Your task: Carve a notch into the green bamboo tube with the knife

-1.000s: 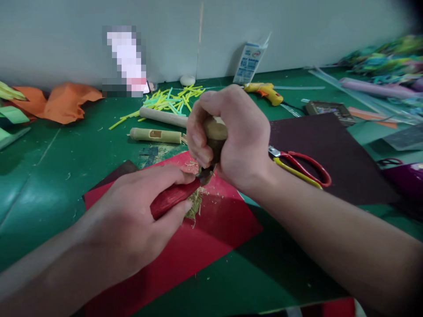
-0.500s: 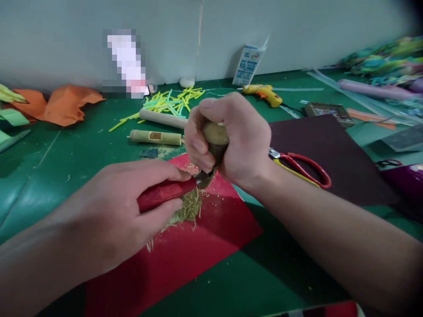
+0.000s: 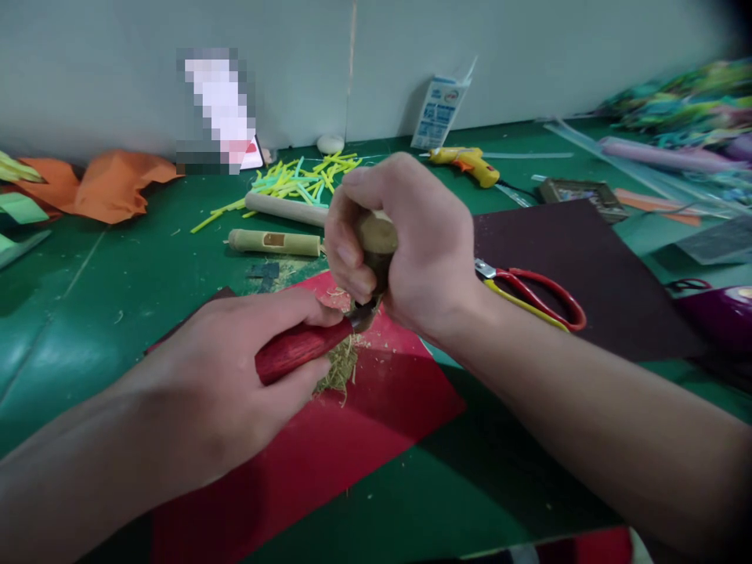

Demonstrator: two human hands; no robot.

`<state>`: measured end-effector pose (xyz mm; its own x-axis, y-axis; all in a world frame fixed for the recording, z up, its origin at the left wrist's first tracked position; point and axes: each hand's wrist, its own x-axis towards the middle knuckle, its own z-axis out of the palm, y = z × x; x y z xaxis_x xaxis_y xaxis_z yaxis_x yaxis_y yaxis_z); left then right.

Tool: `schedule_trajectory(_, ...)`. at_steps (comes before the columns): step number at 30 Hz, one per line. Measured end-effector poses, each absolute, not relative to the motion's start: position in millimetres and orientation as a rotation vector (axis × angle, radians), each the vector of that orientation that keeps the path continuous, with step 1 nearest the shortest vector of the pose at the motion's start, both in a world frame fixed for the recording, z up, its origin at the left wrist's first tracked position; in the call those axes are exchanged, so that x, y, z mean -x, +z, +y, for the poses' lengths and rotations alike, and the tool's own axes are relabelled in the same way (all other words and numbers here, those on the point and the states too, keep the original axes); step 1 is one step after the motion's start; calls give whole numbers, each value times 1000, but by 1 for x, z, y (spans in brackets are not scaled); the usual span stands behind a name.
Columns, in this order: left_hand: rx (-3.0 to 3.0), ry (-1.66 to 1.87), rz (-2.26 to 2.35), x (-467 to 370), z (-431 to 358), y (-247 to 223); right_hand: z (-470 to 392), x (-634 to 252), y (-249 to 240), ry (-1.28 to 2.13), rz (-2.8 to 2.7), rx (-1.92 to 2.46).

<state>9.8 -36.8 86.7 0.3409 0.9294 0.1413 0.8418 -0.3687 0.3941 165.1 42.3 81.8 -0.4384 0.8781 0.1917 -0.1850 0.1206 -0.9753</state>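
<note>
My left hand [image 3: 229, 376] is closed round the red wooden handle of a carving tool [image 3: 299, 348]. Its short metal end meets the lower end of a thick olive-brown bamboo piece [image 3: 377, 235], gripped in my right hand [image 3: 420, 227]. The bamboo is tilted, and my right fingers cover much of it and part of the tool's tip. Below the hands, fine shavings [image 3: 339, 372] lie heaped on a red sheet [image 3: 405, 403].
Behind my hands lie a notched bamboo tube [image 3: 282, 243], a pale stick [image 3: 287, 210] and cut yellow-green strips [image 3: 294, 180]. Red-and-yellow-handled scissors [image 3: 546, 294] rest on a dark sheet [image 3: 616, 301]. A yellow glue gun [image 3: 470, 164] and a carton [image 3: 440, 113] are farther back.
The tool's handle and my left hand have shifted slightly to the right and down. Both hands keep their grips, and the view has moved a little.
</note>
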Motion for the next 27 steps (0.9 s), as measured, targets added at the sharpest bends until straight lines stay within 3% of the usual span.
schedule_trajectory(17,-2380,640,1569,-24,-49,71,34,-161,75,1333,-1312,601)
schedule_trajectory(27,-2554,502,1525,5,-41,95,43,-170,78,1515,-1470,560)
